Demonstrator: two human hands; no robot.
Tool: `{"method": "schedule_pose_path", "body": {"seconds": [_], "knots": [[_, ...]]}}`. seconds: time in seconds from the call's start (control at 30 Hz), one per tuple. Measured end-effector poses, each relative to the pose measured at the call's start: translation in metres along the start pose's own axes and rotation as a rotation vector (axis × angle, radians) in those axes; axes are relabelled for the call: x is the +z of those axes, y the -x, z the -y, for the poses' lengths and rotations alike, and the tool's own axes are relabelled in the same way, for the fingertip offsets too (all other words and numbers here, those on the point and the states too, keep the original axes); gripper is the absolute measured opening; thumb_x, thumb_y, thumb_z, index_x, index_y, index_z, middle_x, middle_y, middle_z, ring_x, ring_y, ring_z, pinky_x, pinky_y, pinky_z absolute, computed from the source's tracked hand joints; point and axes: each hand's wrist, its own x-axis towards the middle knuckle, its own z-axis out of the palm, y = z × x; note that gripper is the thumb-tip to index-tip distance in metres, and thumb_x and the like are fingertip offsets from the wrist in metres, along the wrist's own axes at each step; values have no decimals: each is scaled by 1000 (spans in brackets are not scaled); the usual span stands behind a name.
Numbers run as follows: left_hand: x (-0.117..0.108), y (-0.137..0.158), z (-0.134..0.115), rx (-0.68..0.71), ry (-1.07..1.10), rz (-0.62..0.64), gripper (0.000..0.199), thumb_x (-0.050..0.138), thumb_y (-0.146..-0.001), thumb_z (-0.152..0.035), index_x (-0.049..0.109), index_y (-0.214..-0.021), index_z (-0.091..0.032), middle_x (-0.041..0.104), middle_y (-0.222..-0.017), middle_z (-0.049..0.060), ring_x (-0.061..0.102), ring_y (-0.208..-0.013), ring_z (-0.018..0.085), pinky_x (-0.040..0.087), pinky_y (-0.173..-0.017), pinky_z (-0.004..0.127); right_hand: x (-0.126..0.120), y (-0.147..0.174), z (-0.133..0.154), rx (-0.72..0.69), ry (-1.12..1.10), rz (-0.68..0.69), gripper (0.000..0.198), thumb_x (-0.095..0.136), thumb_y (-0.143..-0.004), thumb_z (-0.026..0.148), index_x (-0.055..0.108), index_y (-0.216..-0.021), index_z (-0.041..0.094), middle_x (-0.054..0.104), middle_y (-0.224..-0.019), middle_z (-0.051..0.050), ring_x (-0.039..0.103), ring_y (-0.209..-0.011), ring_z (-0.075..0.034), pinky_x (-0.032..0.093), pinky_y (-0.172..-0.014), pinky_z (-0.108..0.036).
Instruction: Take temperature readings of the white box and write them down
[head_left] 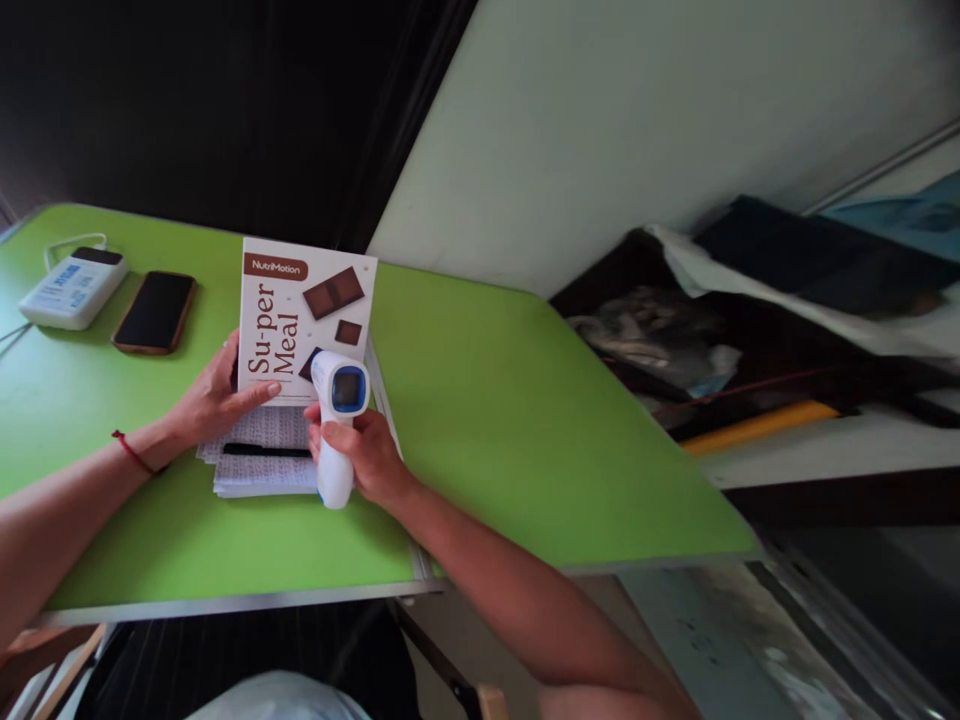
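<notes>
My left hand [217, 395] grips the lower left edge of a white box [262, 265] printed "NutriMotion Su-per Meal" with chocolate pieces, its thumb across the front. In my right hand [375, 455] is a white infrared thermometer [336, 470], fingers closed round its handle. The thermometer's small dark screen in a blue frame faces me, and its head overlaps the box's lower right corner. Below the box lie handwritten papers [262, 480] with a black pen [259, 450] across them. The thermometer partly hides the pen's right end.
On the green table [510, 430], a phone [155, 312] lies face up at the left, beside a white power device [71, 290] with cables. A dark panel and a pale wall stand behind. To the right, a cluttered shelf [795, 450] holds cloths and bags.
</notes>
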Motion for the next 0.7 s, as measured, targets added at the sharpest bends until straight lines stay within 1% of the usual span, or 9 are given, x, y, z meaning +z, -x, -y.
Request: {"method": "schedule_pose_path", "body": {"seconds": [0.17,0.4,0.57,0.7], "knots": [[-1,0,0,-6,-4,-4,54,68,-82,-54,52,-120,-19,67,-117,13,59,-119,36,49,-103,54,1,0,3,2,7,-1,37,75,-66,52,67,-83,20,58,-63,2,51,-56,-13,43,-52,-28],[-2,0,0,18,-19,-2,53,68,-83,-53,52,-122,-21,68,-118,11,59,-119,35,50,-103,51,3,0,3,20,-16,1,34,77,-65,49,67,-81,20,58,-63,2,51,-56,-13,43,-52,-28],[-1,-1,2,19,-16,5,54,68,-83,-51,51,-125,-21,68,-119,11,61,-116,34,52,-101,50,4,0,2,10,-17,3,35,76,-65,50,68,-81,20,58,-63,2,50,-55,-12,43,-52,-28],[-2,-1,1,19,-12,3,52,68,-83,-51,52,-122,-21,66,-122,11,60,-117,34,51,-100,49,6,1,3,13,-4,-11,37,78,-63,51,68,-80,20,57,-63,2,51,-56,-12,43,-52,-28]]}}
